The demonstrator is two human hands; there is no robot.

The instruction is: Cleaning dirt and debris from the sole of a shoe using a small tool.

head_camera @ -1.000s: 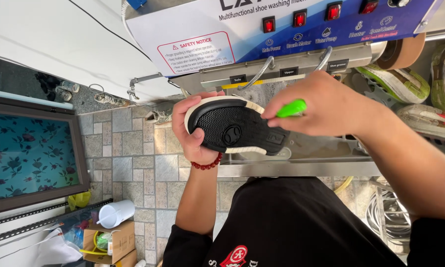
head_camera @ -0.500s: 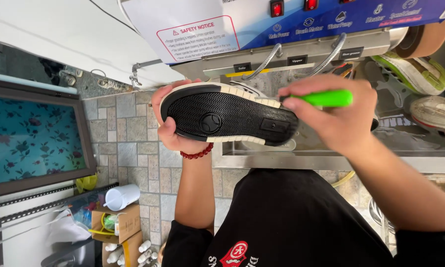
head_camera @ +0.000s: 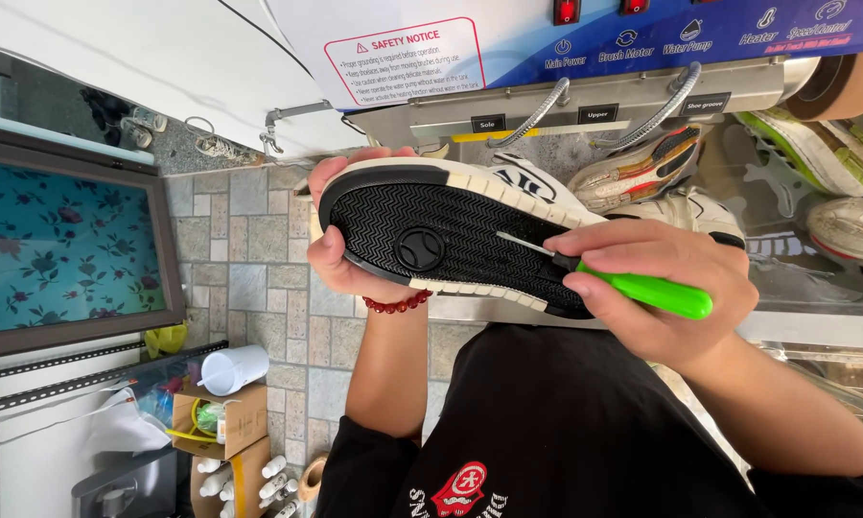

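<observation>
My left hand (head_camera: 340, 251) grips the toe end of a white sneaker (head_camera: 451, 235), turned so its black zigzag sole faces me. A red bead bracelet (head_camera: 398, 305) sits on that wrist. My right hand (head_camera: 657, 288) is closed around a green-handled tool (head_camera: 647, 291). Its thin metal tip (head_camera: 525, 245) lies against the grooves of the sole near the heel. I wear a black shirt (head_camera: 566, 432) with a red and white print.
Behind the sneaker stands a shoe-washing machine (head_camera: 642, 58) with a blue panel, red switches and two metal hoses. More shoes (head_camera: 815, 153) lie in its tray at the right. A tiled floor (head_camera: 249, 278), cardboard boxes (head_camera: 225, 427) and a floral panel (head_camera: 58, 249) are at the left.
The sneaker has come closer and turned its sole more fully toward me. My right hand has shifted toward the heel, and the tool's tip now rests in the sole's grooves.
</observation>
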